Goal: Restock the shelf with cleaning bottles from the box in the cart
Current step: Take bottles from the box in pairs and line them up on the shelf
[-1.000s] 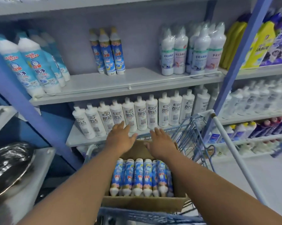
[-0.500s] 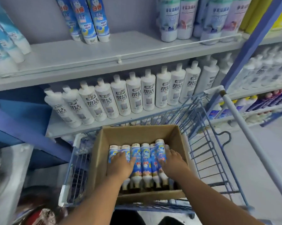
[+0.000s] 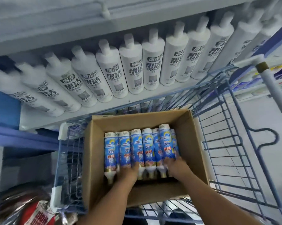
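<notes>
Pale grey floor [image 3: 258,127] beneath blue shelf uprights [image 3: 31,137].

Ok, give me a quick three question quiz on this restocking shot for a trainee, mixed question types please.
1. True or false: both hands are inside the cardboard box.
2. Which way do the blue bottles' caps point: A) toward the shelf, B) toward the person?
3. Fill in: the bottles on the shelf right behind the cart are ____ in colour.

Key: 1 true; the left hand and right hand rest on the bottles. 2 B. 3 white.
</notes>
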`<state>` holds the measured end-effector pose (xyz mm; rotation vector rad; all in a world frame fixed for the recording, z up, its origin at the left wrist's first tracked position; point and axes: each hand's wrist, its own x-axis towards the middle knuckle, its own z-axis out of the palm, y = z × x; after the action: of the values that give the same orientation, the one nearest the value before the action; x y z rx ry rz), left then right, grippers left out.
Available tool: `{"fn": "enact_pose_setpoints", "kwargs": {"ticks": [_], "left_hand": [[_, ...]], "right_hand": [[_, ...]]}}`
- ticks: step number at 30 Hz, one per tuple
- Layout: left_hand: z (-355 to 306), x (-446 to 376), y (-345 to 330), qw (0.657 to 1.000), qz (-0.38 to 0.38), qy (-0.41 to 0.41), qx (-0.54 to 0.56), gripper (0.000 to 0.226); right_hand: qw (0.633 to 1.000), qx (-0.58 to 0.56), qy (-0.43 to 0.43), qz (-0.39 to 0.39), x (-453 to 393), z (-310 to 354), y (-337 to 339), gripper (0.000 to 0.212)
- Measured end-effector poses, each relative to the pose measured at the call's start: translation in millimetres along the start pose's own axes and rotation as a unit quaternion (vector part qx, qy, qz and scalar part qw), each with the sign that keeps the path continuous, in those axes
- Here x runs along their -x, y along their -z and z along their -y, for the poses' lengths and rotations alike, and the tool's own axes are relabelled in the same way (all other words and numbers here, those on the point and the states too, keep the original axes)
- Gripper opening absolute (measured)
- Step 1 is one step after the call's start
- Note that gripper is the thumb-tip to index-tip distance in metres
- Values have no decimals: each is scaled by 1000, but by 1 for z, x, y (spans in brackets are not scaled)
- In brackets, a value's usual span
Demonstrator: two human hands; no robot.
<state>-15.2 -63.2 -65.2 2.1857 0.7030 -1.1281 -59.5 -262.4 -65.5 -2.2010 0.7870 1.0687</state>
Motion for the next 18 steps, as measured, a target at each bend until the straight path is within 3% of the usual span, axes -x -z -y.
{"fn": "enact_pose_setpoints", "kwargs": {"ticks": [4, 8, 13, 18], "left_hand": [[-1, -20, -19, 997, 35, 57, -23, 79], [-1, -36, -34, 990, 74, 97, 70, 75], [9, -64, -58, 966, 83, 129, 206, 86], [8, -61, -50, 957, 115, 114, 241, 81]], "right_hand": [[967, -227, -113, -13, -24, -9, -14, 60], [945, -293, -145, 29, -41, -14, -31, 66], [905, -378, -190, -34, -57, -19, -45, 75], [916, -370, -154, -10, -50, -17, -35, 68]]}}
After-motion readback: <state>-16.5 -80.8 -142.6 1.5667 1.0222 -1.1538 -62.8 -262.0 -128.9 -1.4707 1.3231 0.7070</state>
